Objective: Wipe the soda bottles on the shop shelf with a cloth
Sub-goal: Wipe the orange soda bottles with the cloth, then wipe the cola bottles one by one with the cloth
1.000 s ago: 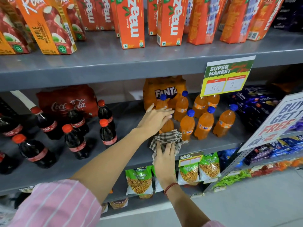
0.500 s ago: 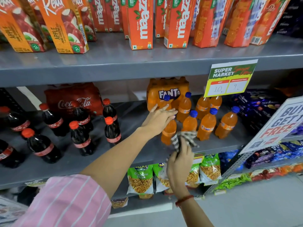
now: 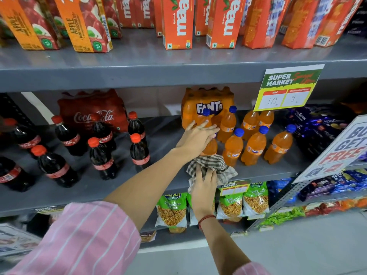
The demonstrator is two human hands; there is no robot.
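Left grip point(image 3: 195, 135) caps orange bottle point(image 3: 210, 147), right point(image 3: 202, 187) presses cloth point(image 3: 210, 165); more Fantas point(image 3: 254, 147) crowd right.

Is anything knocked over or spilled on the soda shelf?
Nothing is spilled, and every bottle I can see stands up. The only one off straight is the orange bottle at the front, which leans a little under the left hand. The right hand presses the checked cloth against its base.
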